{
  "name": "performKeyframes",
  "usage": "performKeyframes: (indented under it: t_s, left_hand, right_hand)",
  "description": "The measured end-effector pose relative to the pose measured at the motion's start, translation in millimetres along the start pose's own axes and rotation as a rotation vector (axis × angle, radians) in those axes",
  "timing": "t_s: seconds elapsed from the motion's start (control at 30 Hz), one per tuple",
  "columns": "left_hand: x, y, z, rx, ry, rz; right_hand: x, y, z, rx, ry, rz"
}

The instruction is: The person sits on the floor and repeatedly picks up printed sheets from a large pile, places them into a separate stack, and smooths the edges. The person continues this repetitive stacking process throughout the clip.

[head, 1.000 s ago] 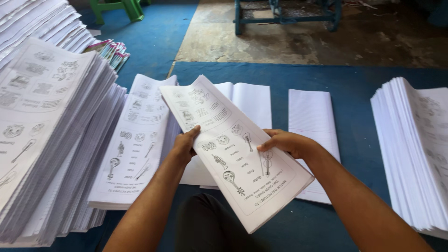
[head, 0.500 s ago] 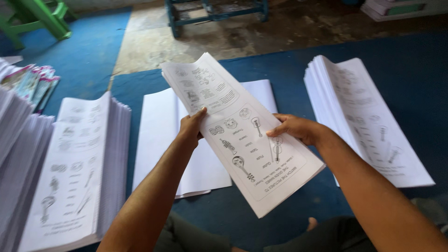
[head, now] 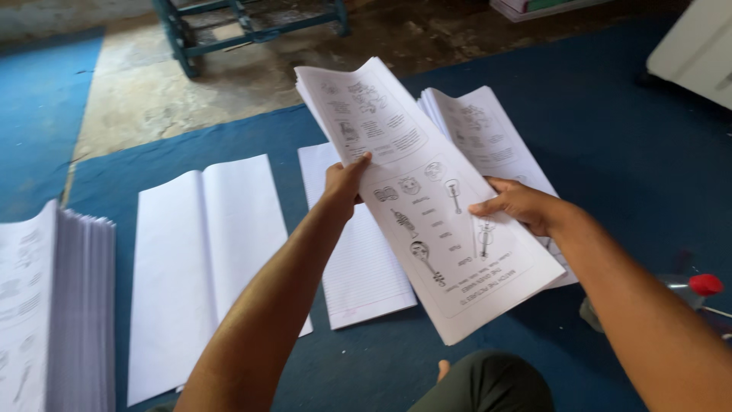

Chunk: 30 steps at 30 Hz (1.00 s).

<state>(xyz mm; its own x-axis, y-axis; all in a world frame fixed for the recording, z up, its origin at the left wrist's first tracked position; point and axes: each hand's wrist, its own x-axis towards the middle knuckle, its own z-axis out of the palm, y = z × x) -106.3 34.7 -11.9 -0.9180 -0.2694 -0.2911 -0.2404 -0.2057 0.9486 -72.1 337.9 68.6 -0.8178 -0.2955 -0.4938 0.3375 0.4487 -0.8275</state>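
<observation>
White printed sheets (head: 427,206) being held up over the blue mat (head: 610,152)
Left hand (head: 345,181) is pinching the gathered set's left edge and right hand (head: 517,206) is gripping its right edge; lined sheets (head: 358,259), blank sheets (head: 202,259) and two printed stacks (head: 488,137) (head: 53,305) are lying below, seemingly awaiting more gathering

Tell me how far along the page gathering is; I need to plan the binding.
Some sheets are already gathered: a printed set is held above the blue mat, left hand on its left edge, right hand on the right. It hangs over the printed pile. Plenty is left: the tall printed stack, a blank folded pile and a lined pile remain on the mat.
</observation>
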Motion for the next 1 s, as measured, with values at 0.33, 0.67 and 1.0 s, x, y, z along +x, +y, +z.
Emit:
performKeyframes:
  t_s: [0.33, 0.67, 1.0]
  left_hand:
    - [10.5, -17.3, 90.5, 0.002, -0.127, 0.025]
    - [10.6, -20.6, 146.8, 0.079, -0.160, -0.016]
    - [9.5, -33.4, 171.7, 0.207, -0.173, -0.031]
  right_hand:
    - [-17.8, 47.1, -59.8, -0.059, 0.139, 0.044]
    - [-23.8, 77.6, -97.7, -0.054, 0.243, 0.108]
    - [-22.4, 111.1, -108.9, 0.015, 0.271, 0.123]
